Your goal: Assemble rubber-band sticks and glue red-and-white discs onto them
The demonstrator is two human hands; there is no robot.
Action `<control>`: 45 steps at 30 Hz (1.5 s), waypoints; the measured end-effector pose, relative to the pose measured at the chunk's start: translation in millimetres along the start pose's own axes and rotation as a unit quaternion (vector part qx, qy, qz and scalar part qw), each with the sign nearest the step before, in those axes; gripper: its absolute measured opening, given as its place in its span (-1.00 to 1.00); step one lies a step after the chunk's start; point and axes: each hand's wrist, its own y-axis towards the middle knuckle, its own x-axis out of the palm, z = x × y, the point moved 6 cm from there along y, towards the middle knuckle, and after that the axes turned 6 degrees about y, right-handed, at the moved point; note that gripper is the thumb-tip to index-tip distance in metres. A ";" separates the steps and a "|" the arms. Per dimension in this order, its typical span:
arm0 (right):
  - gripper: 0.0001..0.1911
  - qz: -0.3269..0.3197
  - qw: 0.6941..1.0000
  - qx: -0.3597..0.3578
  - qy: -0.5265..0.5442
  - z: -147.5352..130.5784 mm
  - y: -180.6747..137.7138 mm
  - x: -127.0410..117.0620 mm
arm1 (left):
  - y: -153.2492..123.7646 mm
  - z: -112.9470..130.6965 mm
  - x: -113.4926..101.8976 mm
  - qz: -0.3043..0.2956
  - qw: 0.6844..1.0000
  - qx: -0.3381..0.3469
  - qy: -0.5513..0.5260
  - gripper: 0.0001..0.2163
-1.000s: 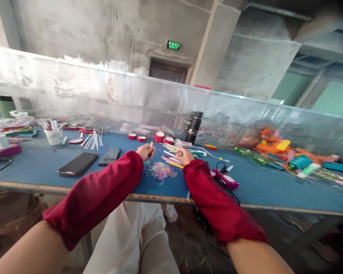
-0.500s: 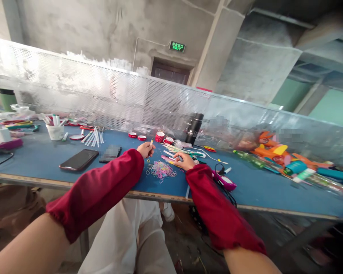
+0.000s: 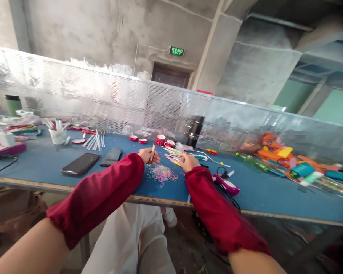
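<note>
Far left there's a purple strip (image 3: 6, 150) on the blue bench (image 3: 260, 198), then a cup (image 3: 57, 137) of pens, a fan of white sticks (image 3: 93, 141) and a phone (image 3: 80, 163) on the near side. None of that has budged; the small shift across the view is just the head moving.

The change is at the hands. Left hand (image 3: 148, 155) has come a touch closer to the heap of bands (image 3: 162, 174) and its lower fingers have loosened. It was more of a curled fist half a second ago; now it's partly open, with a pale stick (image 3: 153, 148) pinched upright near the thumb. There's at least one loose band by those fingers, mostly covered, so can't tell if they're touching it.

The heap sits between the hands, near side, and looks the same as before. So I'd call this handling in progress, with no visible dent in the bands.

Right hand (image 3: 189, 162) has pulled slightly right, away from the heap. Thumb and finger are nearly together on a slim grey bit (image 3: 183, 159), too small to identify; the other fingers are hidden. Beyond it, the flask (image 3: 195, 132) and orange toys (image 3: 274, 156) haven't changed.
</note>
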 end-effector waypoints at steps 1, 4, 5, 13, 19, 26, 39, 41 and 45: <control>-0.81 0.010 1.000 0.000 -0.011 0.7 0.3 -1.9 | 0.4 -0.2 -0.1 -0.002 1.000 0.000 0.004 -0.86; -0.80 0.037 0.999 -0.001 -0.037 5.7 3.2 -4.1 | 2.2 1.9 -3.6 0.011 0.999 0.017 0.031 -0.89; -0.80 0.046 0.998 -0.003 -0.036 7.7 5.0 -3.9 | 3.0 3.1 -5.3 0.018 0.999 0.027 0.042 -0.90; -0.45 0.146 0.960 0.068 0.231 -11.5 5.1 -33.5 | 5.7 10.8 -8.5 0.021 0.988 0.121 0.090 -0.81; -0.62 0.103 0.896 -0.026 0.431 -91.1 -9.7 -56.9 | 3.4 2.5 -4.2 -0.013 0.996 0.073 0.058 -0.78; -0.69 0.118 0.815 -0.020 0.567 -147.6 -22.0 -76.9 | 0.3 8.7 -7.8 0.017 0.993 0.081 0.085 -0.81; -0.56 0.156 0.861 0.141 0.463 -52.3 -77.3 3.1 | -2.5 15.3 -19.4 0.110 0.986 0.093 0.089 -0.86; -0.55 0.162 0.871 0.139 0.442 -30.1 -80.8 -6.5 | -2.5 15.2 -19.0 0.107 0.986 0.090 0.093 -0.84; -0.54 0.174 0.856 0.152 0.463 2.1 -91.1 -26.1 | -3.2 13.8 -17.6 0.101 0.987 0.075 0.096 -0.81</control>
